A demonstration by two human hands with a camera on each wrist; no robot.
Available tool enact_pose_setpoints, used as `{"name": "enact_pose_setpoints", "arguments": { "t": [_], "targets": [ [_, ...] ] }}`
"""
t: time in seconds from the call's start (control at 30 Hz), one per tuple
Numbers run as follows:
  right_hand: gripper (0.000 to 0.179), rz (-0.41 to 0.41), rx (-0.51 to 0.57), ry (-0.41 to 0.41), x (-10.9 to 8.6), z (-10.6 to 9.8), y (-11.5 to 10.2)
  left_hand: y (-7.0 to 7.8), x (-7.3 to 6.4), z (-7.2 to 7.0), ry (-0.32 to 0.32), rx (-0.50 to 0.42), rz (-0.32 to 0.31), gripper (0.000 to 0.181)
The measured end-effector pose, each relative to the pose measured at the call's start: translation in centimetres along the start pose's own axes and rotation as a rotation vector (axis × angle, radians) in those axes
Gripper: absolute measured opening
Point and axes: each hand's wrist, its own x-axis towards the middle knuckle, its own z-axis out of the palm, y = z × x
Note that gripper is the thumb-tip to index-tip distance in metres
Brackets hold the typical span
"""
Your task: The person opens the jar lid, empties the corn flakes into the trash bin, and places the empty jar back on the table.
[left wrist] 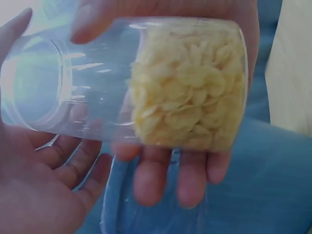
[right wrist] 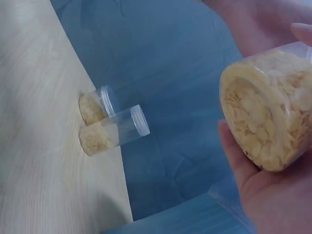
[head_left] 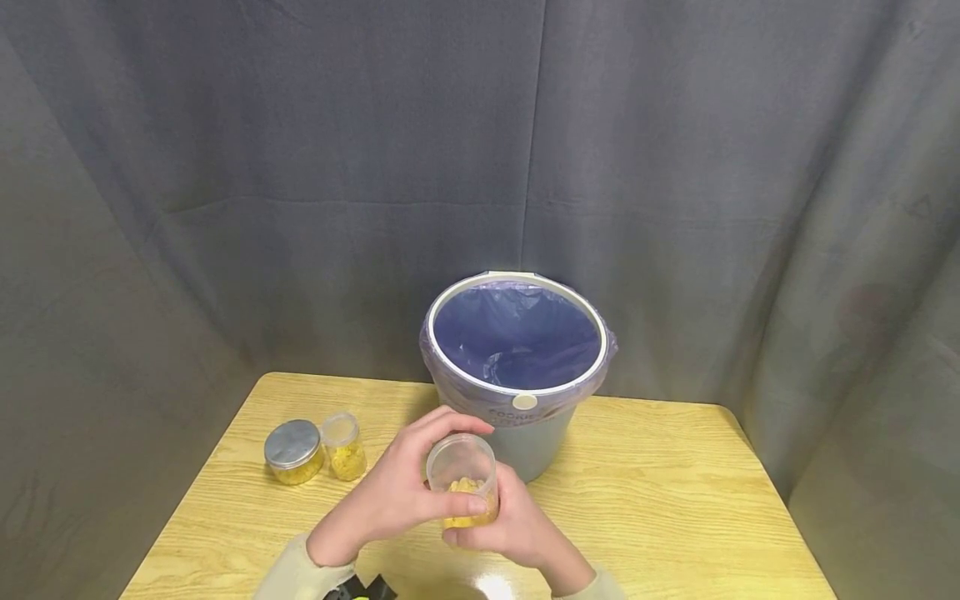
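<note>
A clear plastic jar (head_left: pixel 462 479), partly filled with pale yellow flakes (left wrist: pixel 190 87), is held up in front of the bin. My right hand (head_left: pixel 517 525) grips its lower part, with the fingers wrapped round the side in the left wrist view. Around the jar's see-through top end curls my left hand (head_left: pixel 408 483), its thumb across the near side. In the head view the jar stands roughly upright, tilted a little toward me. Whether a clear lid covers its top is hard to tell. The jar's base (right wrist: pixel 251 124), packed with flakes, shows in the right wrist view.
Behind the hands stands a grey bin (head_left: pixel 536 446) lined with a purple bag (head_left: pixel 517 333) under a white rim. To the left, a wide silver-lidded jar (head_left: pixel 294 450) and a narrow clear-lidded jar (head_left: pixel 345 450) hold yellow pieces on the wooden table (head_left: pixel 675 500). Grey curtains (head_left: pixel 337 167) surround it.
</note>
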Motion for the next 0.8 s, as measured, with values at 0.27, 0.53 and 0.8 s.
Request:
{"name": "enact_pose_setpoints", "arguments": {
  "t": [0.27, 0.53, 0.8],
  "targets": [
    [0.055, -0.015, 0.023, 0.001, -0.1, 0.0, -0.2, -0.7, 0.1, 0.3, -0.037, -0.119, -0.006, 0.061],
    [0.054, -0.02, 0.081, 0.011, -0.4, 0.2, -0.1, -0.8, 0.0, 0.7, -0.022, -0.168, 0.008, 0.05],
    [0.053, -0.038, 0.03, 0.059, -0.2, 0.3, -0.2, -0.5, 0.1, 1.2, 0.04, -0.146, 0.01, 0.046]
  ]
}}
